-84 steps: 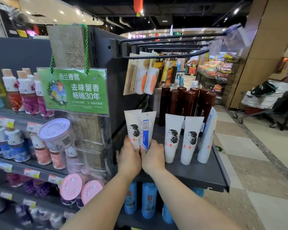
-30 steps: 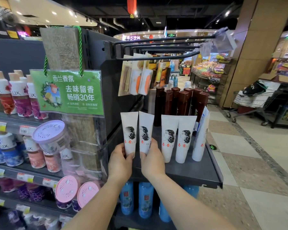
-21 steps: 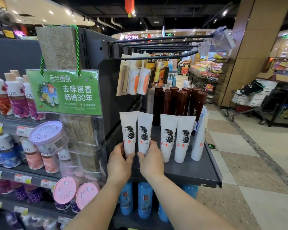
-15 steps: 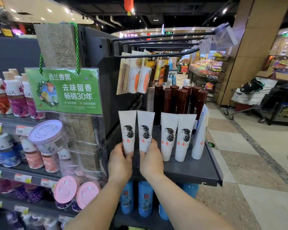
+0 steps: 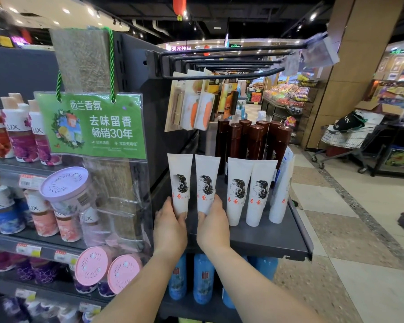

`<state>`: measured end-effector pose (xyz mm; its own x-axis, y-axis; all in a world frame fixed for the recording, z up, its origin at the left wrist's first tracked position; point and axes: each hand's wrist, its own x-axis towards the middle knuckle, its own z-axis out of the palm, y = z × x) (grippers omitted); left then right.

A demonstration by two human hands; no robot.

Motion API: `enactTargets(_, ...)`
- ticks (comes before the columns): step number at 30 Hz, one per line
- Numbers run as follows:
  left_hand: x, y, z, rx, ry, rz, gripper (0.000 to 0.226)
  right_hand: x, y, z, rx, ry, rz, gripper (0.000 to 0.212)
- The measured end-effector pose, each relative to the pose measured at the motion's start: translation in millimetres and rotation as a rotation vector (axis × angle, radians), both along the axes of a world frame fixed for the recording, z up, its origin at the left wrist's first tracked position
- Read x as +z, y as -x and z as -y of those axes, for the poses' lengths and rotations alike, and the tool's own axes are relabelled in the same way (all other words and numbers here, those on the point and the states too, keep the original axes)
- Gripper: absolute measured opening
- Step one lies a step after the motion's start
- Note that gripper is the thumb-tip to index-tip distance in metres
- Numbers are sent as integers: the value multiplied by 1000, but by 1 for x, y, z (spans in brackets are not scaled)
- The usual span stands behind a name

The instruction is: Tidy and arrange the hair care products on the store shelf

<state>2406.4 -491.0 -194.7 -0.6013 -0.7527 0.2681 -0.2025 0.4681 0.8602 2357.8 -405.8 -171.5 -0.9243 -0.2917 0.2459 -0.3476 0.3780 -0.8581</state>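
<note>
We see a dark shelf [image 5: 266, 241] carrying five white tubes printed with a woman's head, standing cap-down in a row. Our left hand [image 5: 169, 226] grips the base of the leftmost tube [image 5: 179, 180], and our right hand [image 5: 214, 223] grips the base of the second tube [image 5: 205, 180] just beside it. Three more tubes [image 5: 259, 192] stand to the right. Brown bottles [image 5: 254, 141] stand farther back. Blue bottles [image 5: 203, 278] sit on the level below. At left hangs a green sign [image 5: 91, 127].
</note>
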Motion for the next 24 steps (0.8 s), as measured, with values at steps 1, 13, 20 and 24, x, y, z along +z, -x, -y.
enactTargets(1, -3, 1, 2, -1, -7, 18, 41, 0, 0, 0, 2, 13, 12, 45)
enactTargets(13, 14, -18, -35, 67, 41, -248, 66, 1, -25, -50, 5, 114, 50, 50)
enactTargets(20, 18, -3, -88, -140, 80, -283, 48, 10, -2, -117, -236, 133, -42, 25)
enactTargets(24, 22, 10, -124, -193, 42, -266, 51, 9, 29, -151, -258, 93, -77, 30)
